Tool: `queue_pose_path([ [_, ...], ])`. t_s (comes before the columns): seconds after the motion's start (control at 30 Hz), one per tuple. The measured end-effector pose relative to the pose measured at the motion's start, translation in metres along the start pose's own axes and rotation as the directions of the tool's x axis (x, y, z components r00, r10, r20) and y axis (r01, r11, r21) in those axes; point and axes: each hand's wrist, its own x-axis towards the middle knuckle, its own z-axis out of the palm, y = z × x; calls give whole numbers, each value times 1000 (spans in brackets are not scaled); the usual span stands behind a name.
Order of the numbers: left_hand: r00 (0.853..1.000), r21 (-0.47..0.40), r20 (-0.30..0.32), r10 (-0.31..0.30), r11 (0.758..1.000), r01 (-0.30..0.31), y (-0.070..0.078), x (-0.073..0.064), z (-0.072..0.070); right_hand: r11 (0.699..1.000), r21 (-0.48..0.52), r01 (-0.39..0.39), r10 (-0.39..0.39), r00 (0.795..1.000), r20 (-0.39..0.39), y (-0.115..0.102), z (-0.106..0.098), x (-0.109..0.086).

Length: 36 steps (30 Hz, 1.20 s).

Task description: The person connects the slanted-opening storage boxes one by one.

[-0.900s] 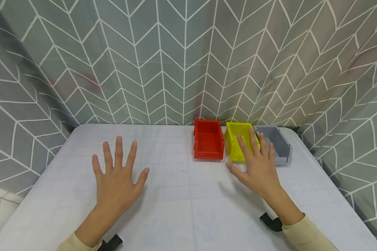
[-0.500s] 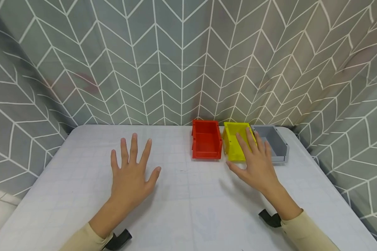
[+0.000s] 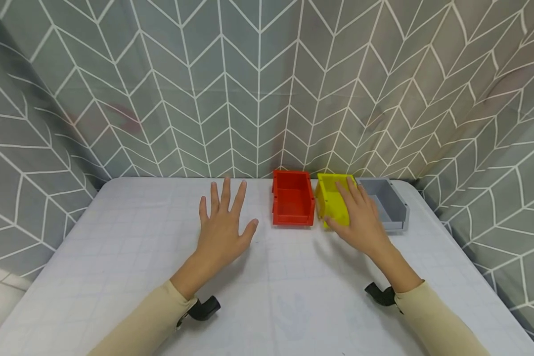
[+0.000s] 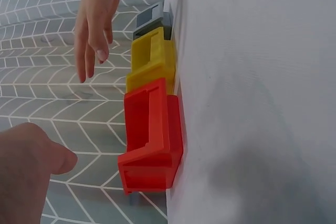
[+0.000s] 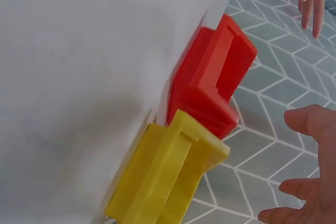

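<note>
A: Where do the bins stand?

B: Along the far edge of the table (image 3: 129, 287), toward its far right corner: the red bin (image 3: 292, 219) innermost, the yellow bin (image 3: 331, 201) just beside it, the grey bin (image 3: 393, 226) nearest the corner.

A: Why so arranged?

B: The lower fronts face the near edge, presumably so that the interiors are open to someone working there; the row probably sits at the back to lie beyond the hands.

A: And the hands?

B: The left hand (image 3: 220, 235), fingers straight and spread, hovers left of the red bin. The right hand (image 3: 362, 227), fingers loosely extended, hangs over the yellow bin, partly hiding it and the grey bin in the head view. Neither grips anything; the wrist views show both apart from the bins.

A: And the black fitting (image 3: 204, 309) by the left cuff?

B: Probably part of a camera mount, set on the inner side to look along the hand.
</note>
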Motion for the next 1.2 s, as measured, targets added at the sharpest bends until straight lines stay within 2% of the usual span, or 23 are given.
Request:
queue_pose_path([
  [0.23,998,-121,55,-33,992,40,11,25,22,999,-2,-36,36,999,24,16,2,22],
  [0.37,991,-177,124,-47,982,69,20,37,37,998,0,-70,70,997,43,26,4,31],
  [0.47,985,-245,163,-51,965,91,28,45,46,994,15,-111,110,991,70,33,5,36],
  [0.53,985,-298,166,-51,949,100,33,50,50,989,26,-142,140,986,87,37,5,38],
  [0.63,985,-353,166,-51,929,108,38,57,55,984,36,-176,171,979,108,42,7,41],
  [0.73,982,-371,183,-52,921,118,41,64,57,979,30,-200,195,973,120,45,9,42],
  [0.87,973,-406,219,-67,901,153,41,69,59,976,-33,-217,219,969,116,48,12,41],
  [0.97,968,-451,235,-92,871,193,41,71,60,973,-100,-208,217,972,93,49,14,40],
  [1.03,966,-463,237,-107,861,209,40,72,61,971,-137,-195,205,976,69,51,15,39],
  [1.2,956,-442,252,-152,860,254,39,72,62,971,-148,-187,189,982,-5,53,14,38],
])
